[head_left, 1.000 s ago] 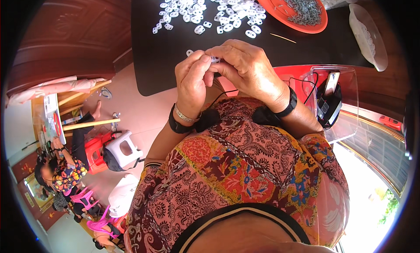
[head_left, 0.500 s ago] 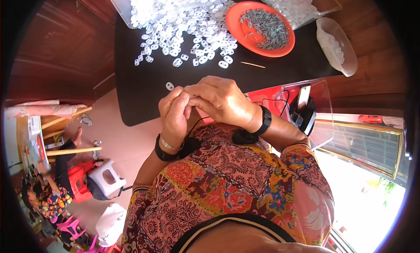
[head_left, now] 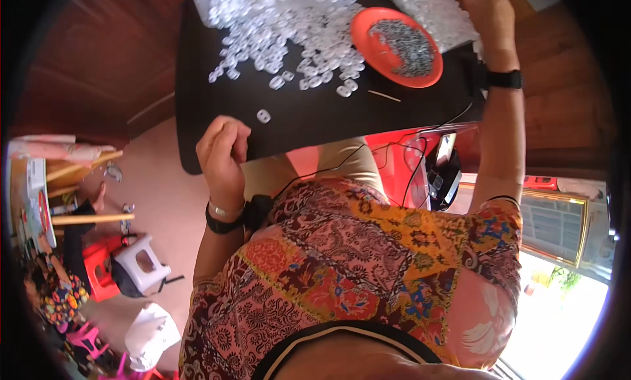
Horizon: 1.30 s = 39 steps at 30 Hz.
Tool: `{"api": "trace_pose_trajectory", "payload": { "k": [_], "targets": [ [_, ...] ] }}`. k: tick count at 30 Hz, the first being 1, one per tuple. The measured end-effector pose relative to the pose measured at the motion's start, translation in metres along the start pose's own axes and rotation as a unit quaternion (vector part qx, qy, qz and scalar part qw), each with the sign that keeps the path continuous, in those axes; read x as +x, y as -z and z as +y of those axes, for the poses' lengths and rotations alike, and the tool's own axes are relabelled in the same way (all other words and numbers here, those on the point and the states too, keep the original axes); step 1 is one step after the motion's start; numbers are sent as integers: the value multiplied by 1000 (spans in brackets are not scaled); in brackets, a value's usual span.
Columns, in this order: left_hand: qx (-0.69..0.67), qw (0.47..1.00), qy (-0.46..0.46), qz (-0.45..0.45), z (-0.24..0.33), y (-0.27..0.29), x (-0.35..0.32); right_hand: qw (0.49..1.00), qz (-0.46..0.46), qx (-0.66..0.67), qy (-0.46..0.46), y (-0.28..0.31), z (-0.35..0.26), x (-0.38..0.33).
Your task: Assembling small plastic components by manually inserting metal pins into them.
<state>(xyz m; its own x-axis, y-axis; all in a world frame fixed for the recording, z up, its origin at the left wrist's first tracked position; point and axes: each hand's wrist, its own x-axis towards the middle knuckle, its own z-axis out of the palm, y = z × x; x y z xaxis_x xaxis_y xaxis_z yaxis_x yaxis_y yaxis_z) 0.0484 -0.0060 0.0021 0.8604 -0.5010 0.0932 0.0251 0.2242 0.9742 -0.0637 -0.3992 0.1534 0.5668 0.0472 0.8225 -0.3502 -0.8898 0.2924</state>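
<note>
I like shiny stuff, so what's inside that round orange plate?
The round orange plastic plate holds a heap of small grey metal pieces, piled mostly toward its right side. What lies beneath the heap is covered, and the pieces are too small to identify.

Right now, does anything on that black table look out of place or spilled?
One clear ring lies alone near the table edge, apart from the heap of rings, close to the left hand. A thin stick lies loose below the orange plate. Nothing looks damaged.
</note>
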Motion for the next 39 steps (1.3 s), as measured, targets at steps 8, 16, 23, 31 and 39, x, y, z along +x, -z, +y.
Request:
{"api": "trace_pose_trajectory", "payload": {
  "k": [8, 16, 23, 31, 39],
  "targets": [
    [-20, 999, -9, 35, -13, 20, 7, 906, -208, 364, -54, -19, -120, -30],
    [-4, 1000, -14, 22, -12, 19, 6, 853, -268, 442, 71, -13, -243, -69],
    [5, 999, -26, 18, -15, 19, 4, 902, -256, 345, 40, -41, -216, -56],
    [-8, 1000, -15, 11, -16, 20, 3, 883, -286, 343, 143, -52, -229, -54],
    [14, 1000, -23, 7, -16, 19, 4, 908, -227, 304, 180, -61, -229, -56]
  ]
}}
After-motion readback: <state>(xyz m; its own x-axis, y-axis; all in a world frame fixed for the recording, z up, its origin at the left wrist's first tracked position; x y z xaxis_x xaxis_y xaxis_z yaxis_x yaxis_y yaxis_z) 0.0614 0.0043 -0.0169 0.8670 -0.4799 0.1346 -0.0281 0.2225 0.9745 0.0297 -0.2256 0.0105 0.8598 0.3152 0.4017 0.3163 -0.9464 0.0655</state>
